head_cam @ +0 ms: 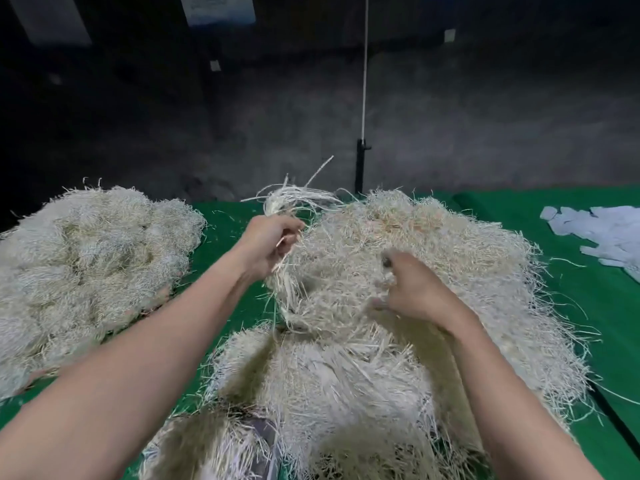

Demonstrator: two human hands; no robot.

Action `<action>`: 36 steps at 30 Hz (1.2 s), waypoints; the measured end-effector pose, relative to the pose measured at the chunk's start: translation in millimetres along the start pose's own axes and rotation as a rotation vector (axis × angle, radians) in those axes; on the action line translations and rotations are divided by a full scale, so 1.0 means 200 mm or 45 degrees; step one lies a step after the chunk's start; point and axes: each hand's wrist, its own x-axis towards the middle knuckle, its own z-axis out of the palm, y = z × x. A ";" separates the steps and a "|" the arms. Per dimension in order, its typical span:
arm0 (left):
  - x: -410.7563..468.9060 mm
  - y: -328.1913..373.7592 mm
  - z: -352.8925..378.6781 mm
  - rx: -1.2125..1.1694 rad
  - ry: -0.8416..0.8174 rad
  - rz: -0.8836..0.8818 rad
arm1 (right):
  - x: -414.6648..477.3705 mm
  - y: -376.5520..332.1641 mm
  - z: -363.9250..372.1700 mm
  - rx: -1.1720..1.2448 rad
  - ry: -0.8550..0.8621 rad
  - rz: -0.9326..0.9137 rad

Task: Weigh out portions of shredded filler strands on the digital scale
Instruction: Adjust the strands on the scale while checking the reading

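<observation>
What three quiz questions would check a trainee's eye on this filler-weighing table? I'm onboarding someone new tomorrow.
1. True or false: the left hand grips a bundle of strands.
2. What colour is the table cover? A red, B green, C blue.
3. Fill in: the white paper slips lie on the table's far ____ side.

Key: 1 true; 2 B; 3 right.

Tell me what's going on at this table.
A person works bare-handed on a green table. The left grip holds a bunch of strands raised above the main heap. The right grip, blurred, digs into that heap; whether it holds any strands is unclear. A second heap lies to the left, and white paper slips lie far right.
</observation>
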 end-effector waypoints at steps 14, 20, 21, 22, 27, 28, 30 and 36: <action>-0.03 -0.20 -0.15 2.454 -0.585 0.523 | -0.01 -0.06 0.33 0.428 -0.317 0.369; 0.02 -0.18 -0.48 2.764 -0.164 0.590 | 0.04 0.33 0.22 -0.808 -0.098 0.224; 0.01 -0.18 -0.50 2.766 -0.139 0.597 | 0.04 0.38 0.19 -0.795 -0.107 0.247; -0.01 -0.18 -0.52 2.778 -0.123 0.594 | 0.05 0.38 0.17 -0.627 -0.131 0.273; -0.10 -0.16 -0.55 2.805 0.033 0.764 | 0.06 -0.06 -0.07 0.058 -0.138 0.065; -0.13 -0.14 -0.55 2.788 0.064 0.818 | 0.05 -0.18 -0.10 -0.026 -0.023 -0.072; -0.19 -0.10 -0.55 2.739 0.103 0.923 | 0.00 -0.46 -0.07 -0.038 0.165 -0.368; -0.43 0.00 -0.54 2.426 0.121 1.259 | -0.07 -0.90 0.36 -0.154 -0.263 -0.382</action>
